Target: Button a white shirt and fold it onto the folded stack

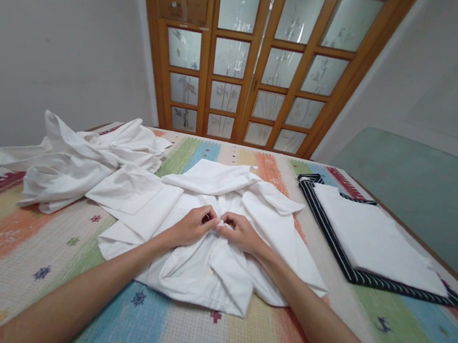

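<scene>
A white shirt [211,280] lies spread in front of me, its collar end pointing away and loose folds along its middle. My left hand [195,225] is closed in a pinch on the cloth near the shirt's centre line. Right beside it, almost touching, my right hand [239,232] pinches the same strip of fabric. The fingertips of both hands meet at the shirt front; whether a button sits between them is too small to tell.
On the left a crumpled heap of white clothing [76,163] overlaps the shirt's edge. To the right lies a flat folded white garment [375,243] on a black striped one [331,241]. A colourful striped cloth [201,336] covers the table. Wooden glass-paned doors [248,57] stand beyond.
</scene>
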The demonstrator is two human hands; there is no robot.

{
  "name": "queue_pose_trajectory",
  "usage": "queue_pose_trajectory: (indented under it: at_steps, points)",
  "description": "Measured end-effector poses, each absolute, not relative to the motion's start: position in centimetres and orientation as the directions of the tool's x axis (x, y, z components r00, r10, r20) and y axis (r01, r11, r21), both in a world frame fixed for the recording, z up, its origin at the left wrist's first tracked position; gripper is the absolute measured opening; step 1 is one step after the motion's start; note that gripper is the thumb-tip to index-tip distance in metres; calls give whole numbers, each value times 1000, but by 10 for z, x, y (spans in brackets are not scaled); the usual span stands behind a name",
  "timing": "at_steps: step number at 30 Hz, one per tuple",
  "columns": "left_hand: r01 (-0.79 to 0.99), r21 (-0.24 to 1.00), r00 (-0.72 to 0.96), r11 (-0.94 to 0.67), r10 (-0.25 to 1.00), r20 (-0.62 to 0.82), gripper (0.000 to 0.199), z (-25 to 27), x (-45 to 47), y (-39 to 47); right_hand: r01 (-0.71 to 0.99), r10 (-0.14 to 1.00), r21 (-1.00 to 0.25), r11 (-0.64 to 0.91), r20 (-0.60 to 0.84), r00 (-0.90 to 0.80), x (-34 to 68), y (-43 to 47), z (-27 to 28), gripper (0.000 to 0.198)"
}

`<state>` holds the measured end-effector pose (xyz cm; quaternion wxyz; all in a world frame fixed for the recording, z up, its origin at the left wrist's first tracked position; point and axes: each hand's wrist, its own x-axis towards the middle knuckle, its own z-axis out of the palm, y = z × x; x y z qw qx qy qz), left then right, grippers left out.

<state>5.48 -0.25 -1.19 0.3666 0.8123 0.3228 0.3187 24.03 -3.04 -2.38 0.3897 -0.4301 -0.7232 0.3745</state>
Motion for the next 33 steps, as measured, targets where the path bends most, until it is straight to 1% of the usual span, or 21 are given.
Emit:
queue_pose_trajectory:
  at_steps: [7, 11, 14, 18, 21, 24, 25, 28, 30, 33]
  points:
    - [276, 842, 595, -464, 770, 229, 21, -4, 55, -6, 419, 909, -815, 401, 294, -297, 237, -33, -21, 20]
    - [266, 852, 596, -450, 772, 222, 20, -4, 55, -5, 438, 910, -801, 409, 320, -263, 234, -35, -21, 18]
    - [260, 867, 549, -424, 804, 228, 18, -6, 55, -1, 433, 927, -820, 374, 315, -204, 233, -36, -21, 23]
    - [204, 925, 428, -319, 879, 209, 15, -9, 53, 7, 422, 948, -849, 316, 298, -111, 234, -37, -19, 26]
    - [116, 963, 430, -244, 886, 173, 17, -11, 49, 11, 482, 951, -825, 295, 304, -61, 234, -37, -18, 29]
    - [20, 978, 498, -208, 850, 170, 20, -12, 43, 15, 598, 930, -752, 276, 366, 30, 235, -36, -18, 28]
    - [3, 978, 519, -206, 837, 175, 20, -12, 40, 16, 639, 917, -719, 272, 394, 53, 236, -36, -19, 25]
    - [17, 973, 571, -228, 802, 178, 20, -8, 30, 19, 750, 891, -613, 249, 448, 71, 239, -33, -17, 3]
    - [61, 966, 614, -252, 773, 163, 21, -4, 23, 20, 817, 892, -535, 216, 448, 58, 241, -31, -15, 15]
    - [144, 943, 676, -299, 726, 127, 25, 3, 17, 22, 885, 911, -430, 179, 412, 16, 242, -22, -12, 17]
